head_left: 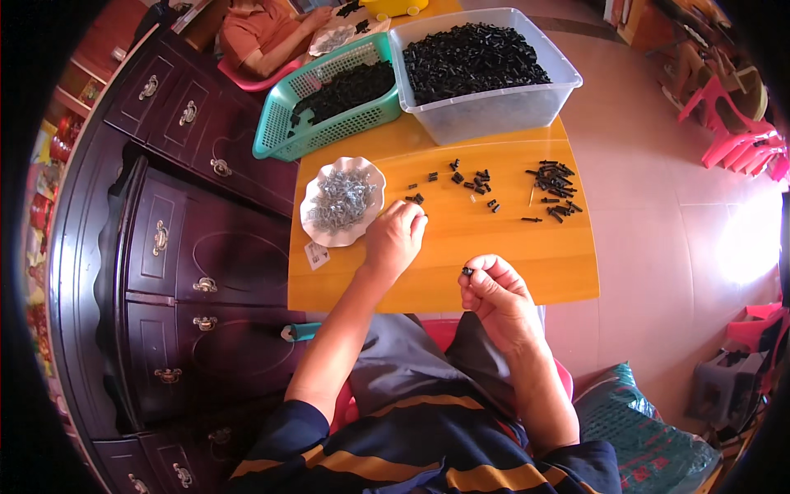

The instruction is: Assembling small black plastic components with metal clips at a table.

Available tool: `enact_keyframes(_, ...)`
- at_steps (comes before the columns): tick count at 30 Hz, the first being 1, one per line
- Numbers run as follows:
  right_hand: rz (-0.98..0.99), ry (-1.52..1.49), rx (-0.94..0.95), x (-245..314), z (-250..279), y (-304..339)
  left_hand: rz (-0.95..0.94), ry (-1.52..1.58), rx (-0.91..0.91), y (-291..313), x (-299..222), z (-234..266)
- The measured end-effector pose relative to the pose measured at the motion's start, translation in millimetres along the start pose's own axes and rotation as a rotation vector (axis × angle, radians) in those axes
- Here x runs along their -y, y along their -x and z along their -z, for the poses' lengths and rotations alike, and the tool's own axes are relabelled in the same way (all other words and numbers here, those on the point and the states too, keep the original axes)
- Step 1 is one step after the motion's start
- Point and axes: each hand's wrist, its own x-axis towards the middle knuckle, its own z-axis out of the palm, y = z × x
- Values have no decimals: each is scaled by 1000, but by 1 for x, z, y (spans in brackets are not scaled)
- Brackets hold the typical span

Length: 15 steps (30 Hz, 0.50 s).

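My right hand (502, 300), above the table's front edge, pinches a small black plastic part (467, 271) between thumb and forefinger. My left hand (397, 237) is closed over the table, back upward, just right of the white scalloped dish (309, 198). Whatever its fingertips hold is hidden. Right beyond those fingers lies a small black piece (416, 198). Clear and silvery small pieces (344, 200) heap up in the dish. Several loose black parts (469, 181) are scattered mid-table, and a pile of longer black pieces (553, 179) lies at the right edge.
A green basket (276, 132) and a clear plastic bin (485, 118), both with black parts, stand at the table's (494, 255) far side. Another person (259, 41) sits beyond. Dark drawers (230, 239) line the left; a teal sack (642, 428) lies at lower right.
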Motion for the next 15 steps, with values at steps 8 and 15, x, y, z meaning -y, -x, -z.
enact_keyframes(8, 25, 45, -15, 1, 0, 1, 143, 522, 59, 18, -57, 53)
enact_keyframes(15, 61, 125, -25, -1, -3, 1, -43, 558, 123, 16, -88, 94)
